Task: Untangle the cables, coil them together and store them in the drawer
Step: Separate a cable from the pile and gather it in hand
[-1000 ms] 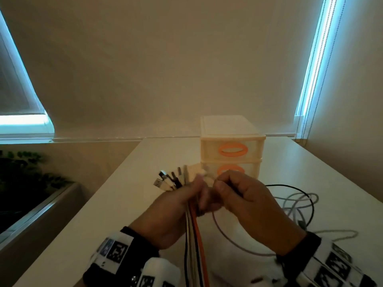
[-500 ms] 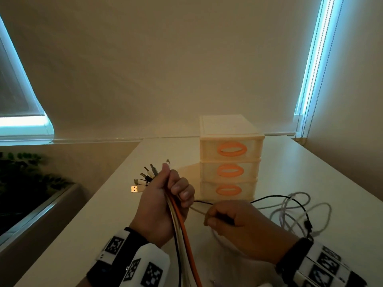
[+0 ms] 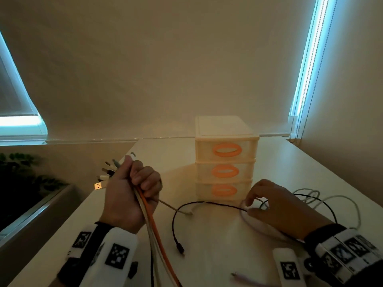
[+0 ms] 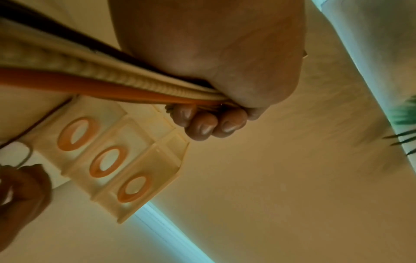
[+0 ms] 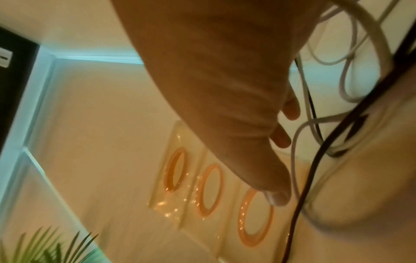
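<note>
Gathering step in hand: untangled lengths collected one by one into a single bunch before coiling.

Left hand (image 3: 126, 195) raised above the pale tabletop (image 3: 207, 255), fist clenched around a bunch of cables (image 3: 149, 220) made up of an orange one, several cream and white ones, and a dark one. Metal plug ends (image 3: 105, 172) fanned out above the fist, long tails hanging down toward the near edge. In the left wrist view, fingers (image 4: 202, 124) curled tight over the bunch.

Right hand (image 3: 275, 212) low over the table, just in front of the cream plastic three-drawer unit with orange oval handles (image 3: 226, 160). Fingers loosely extended, tips down among the loose strands; in the right wrist view, index tip (image 5: 279, 197) against a pale strand, no closed pinch visible.

On the table, not yet gathered: a thin black cable (image 3: 186, 208) arcing from the drawer front to a plug near the middle, a pale lilac cable (image 3: 255, 226) looping under the right hand, and grey-white loops (image 3: 331, 199) further right, crossing the black one.

All three drawers closed.

Next, probably: pinch one loose strand, draw it free of the crossings, find its plug end and lay it alongside the others in the left fist. Worth watching for snags where black and white overlap.
</note>
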